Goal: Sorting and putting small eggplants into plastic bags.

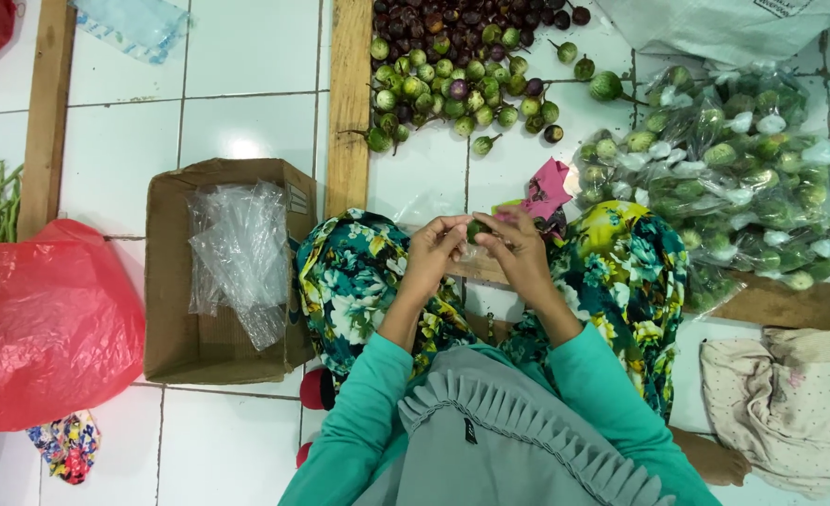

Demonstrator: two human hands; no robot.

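**Small green eggplant pinched between both hands**

Going left to right: the left hand (431,251) closes its fingertips on one side of a small round eggplant (478,230), and the right hand (520,251) grips the other, above the person's floral lap. It is likely light, firm and smooth-skinned, a little slippery, best held around its middle. It looks green, glossy and rounded, like the pile (452,89) on the tiled floor beyond.

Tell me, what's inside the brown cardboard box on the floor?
Inside the cardboard box lies a heap of clear plastic bags. Beside them some bare box bottom shows. Whatever sits under the bags stays hidden.
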